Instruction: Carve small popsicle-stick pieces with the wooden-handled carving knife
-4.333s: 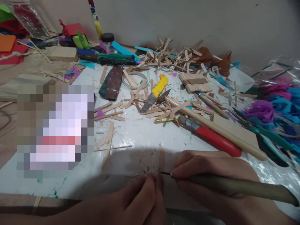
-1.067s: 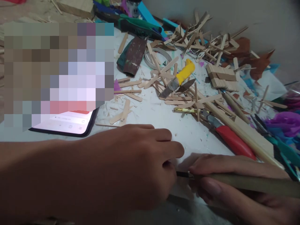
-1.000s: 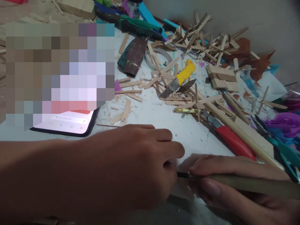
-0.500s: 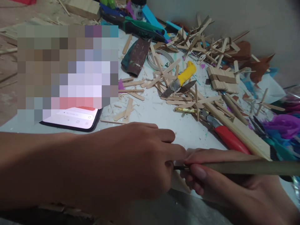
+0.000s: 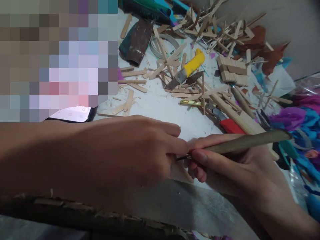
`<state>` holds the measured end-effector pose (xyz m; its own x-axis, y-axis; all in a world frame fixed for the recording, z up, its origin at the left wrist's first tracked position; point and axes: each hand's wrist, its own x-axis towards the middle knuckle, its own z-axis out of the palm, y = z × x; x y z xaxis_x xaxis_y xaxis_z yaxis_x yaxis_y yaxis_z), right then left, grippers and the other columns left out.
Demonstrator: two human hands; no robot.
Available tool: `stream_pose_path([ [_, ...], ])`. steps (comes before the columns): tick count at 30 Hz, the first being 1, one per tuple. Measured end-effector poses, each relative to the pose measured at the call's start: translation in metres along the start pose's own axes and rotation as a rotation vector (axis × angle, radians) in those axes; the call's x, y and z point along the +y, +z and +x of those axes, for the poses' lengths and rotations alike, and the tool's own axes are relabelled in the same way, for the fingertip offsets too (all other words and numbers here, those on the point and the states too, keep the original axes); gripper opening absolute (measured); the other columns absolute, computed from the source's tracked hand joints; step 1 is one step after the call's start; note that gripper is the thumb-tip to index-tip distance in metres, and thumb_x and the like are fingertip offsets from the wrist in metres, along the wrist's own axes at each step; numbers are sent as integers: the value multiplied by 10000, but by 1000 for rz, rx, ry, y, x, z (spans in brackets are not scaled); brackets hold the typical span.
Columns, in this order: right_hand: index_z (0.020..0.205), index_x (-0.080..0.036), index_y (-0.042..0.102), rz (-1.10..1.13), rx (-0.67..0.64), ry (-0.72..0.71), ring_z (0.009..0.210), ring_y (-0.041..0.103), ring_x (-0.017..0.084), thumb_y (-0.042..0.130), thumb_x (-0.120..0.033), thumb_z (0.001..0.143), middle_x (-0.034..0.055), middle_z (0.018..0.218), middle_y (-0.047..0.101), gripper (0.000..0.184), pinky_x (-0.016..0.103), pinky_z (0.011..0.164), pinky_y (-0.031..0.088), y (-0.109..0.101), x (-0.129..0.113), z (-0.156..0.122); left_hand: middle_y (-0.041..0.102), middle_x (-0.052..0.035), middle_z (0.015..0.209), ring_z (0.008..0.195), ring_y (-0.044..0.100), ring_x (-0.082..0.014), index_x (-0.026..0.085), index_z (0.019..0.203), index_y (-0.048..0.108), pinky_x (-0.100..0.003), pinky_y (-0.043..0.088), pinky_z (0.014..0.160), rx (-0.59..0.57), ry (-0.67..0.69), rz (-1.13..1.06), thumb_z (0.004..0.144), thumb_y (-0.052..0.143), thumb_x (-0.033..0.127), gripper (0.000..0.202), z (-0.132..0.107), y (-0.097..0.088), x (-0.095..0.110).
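My right hand (image 5: 225,163) grips a long olive-brown handled craft tool (image 5: 245,141) like a pen, its dark metal tip (image 5: 182,157) pointing left. My left hand (image 5: 130,150) lies fingers curled and pressed down on a pale wooden craft stick (image 5: 183,173) at the near edge of the white work surface (image 5: 165,106). The tool's tip meets the left fingertips right over the stick. Most of the stick is hidden under both hands.
Loose craft sticks (image 5: 155,70) litter the surface. A yellow-handled knife (image 5: 187,68), red-handled pliers (image 5: 228,125), a stack of sticks (image 5: 232,71), a tape ring (image 5: 162,45), a lit phone (image 5: 75,113) and purple and blue paper flowers (image 5: 297,120) lie around.
The view has dropped and moved closer. My right hand has tilted the tool's handle upward and moved tight against my left fingers. My left hand stays pressed on the stick.
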<state>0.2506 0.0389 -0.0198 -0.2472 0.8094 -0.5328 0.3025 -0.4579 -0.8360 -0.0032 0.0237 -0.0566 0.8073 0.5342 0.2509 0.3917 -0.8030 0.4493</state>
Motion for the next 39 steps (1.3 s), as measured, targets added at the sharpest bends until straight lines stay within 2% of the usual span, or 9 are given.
stream_pose_path([
  [3,822,-219,932,27,-9,1,589,730,148,1116,-475,748,45,637,798,323,205,577,615,0,0,1,809,-4,1206,1052,715,-206,209,932,848,-312,606,933,-53,106,59,952,864,47,164,1,-7,-6],
  [7,838,-239,941,3,36,-38,550,699,126,1122,-444,742,40,643,809,290,186,535,589,1,2,0,802,-9,1239,1020,706,-209,193,991,858,-348,614,868,-20,151,75,995,802,32,170,2,-5,-14],
  [10,812,-236,923,33,56,-72,527,672,123,1102,-469,772,46,639,803,297,197,512,571,-1,6,1,805,-4,1175,1025,711,-217,230,1015,853,-330,606,892,-5,108,42,1060,777,81,174,2,-2,-15],
  [13,791,-229,906,140,44,-80,515,673,143,1100,-480,769,63,647,807,318,237,507,574,-4,8,1,795,-24,1093,1008,713,-224,209,1005,842,-317,595,900,-16,84,20,1026,822,68,144,1,-4,-13],
  [17,760,-223,876,77,99,-91,511,638,119,1101,-537,751,35,590,761,386,201,494,502,-2,8,-2,809,-69,1201,960,703,-210,168,1002,815,-314,595,861,18,96,44,1085,734,74,150,-1,-6,-10],
  [23,767,-202,865,-49,20,-97,562,640,141,1033,-497,836,39,605,752,346,217,516,476,-7,10,-3,752,-7,968,878,666,-203,227,895,736,-318,567,792,86,81,107,1128,526,60,356,-3,2,-9],
  [30,868,-300,916,-287,-35,-367,544,668,164,911,-389,968,10,657,780,135,244,469,489,-19,20,-1,761,1,1017,888,651,-202,216,931,723,-327,534,824,47,-18,-66,1106,587,76,262,-3,2,-11],
  [34,876,-323,929,-356,-41,-403,565,704,185,906,-404,968,19,717,823,125,278,492,530,-19,19,1,754,9,1036,897,648,-189,210,988,752,-334,505,844,49,-45,-118,1084,555,42,276,-1,-1,-12],
  [39,864,-327,919,-314,9,-368,522,647,167,921,-398,941,-7,621,757,104,263,451,440,-18,18,4,756,5,1081,925,647,-209,218,1029,766,-386,474,872,-4,-68,-120,1088,534,59,288,-2,-4,-7],
])
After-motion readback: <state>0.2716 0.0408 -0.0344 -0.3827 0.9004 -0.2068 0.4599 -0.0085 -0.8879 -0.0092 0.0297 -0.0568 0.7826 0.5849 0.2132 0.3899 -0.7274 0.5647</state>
